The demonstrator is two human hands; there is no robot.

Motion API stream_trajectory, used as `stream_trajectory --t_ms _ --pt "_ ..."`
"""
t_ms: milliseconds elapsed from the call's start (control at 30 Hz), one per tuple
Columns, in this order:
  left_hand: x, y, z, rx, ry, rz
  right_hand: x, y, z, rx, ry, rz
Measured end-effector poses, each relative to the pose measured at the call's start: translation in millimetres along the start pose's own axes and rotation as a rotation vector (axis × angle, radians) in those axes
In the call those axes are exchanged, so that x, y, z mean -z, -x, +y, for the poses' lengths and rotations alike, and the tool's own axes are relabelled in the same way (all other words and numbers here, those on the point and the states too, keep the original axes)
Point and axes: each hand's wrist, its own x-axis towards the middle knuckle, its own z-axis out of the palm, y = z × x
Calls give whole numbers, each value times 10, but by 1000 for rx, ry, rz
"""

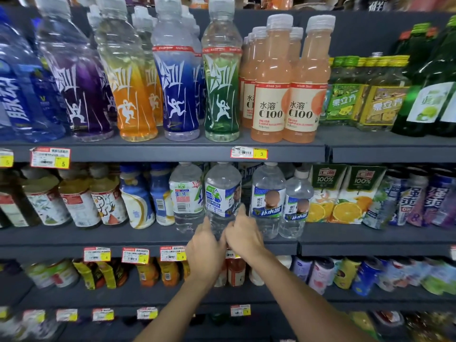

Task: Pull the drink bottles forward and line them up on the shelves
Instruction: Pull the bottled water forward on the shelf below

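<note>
Left hand [206,239] at seven o'clock, right hand [243,233] at five gripped the bottle [223,196] low — likely heavy, slick plastic.

The one camera rides on the person's head, facing the drinks shelving nearly square-on and tipped a little down; it stands near, both forearms rising from the bottom edge until the left hand [204,245] and right hand [243,236] meet on a clear bottle [222,191] at mid-frame; the wide lens bows the upper shelf [148,154] and splays the outer bottles' tops outward; four shelf levels fit.
</note>
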Motion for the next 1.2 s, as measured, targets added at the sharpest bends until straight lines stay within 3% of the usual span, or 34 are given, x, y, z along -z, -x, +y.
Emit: stream_trajectory --t_ms 200,400,733,1200 --pt "68 -39 -87 -108 246 -89 -111 222 37 8 -38 77" --pt "59 -151 -76 -140 121 -122 -155 348 184 59 -3 218" --pt "18 -273 -97 -93 159 -249 -138 290 307 100 129 310" --pt "7 -251 -147 -180 98 -231 -102 105 480 204 396 221"
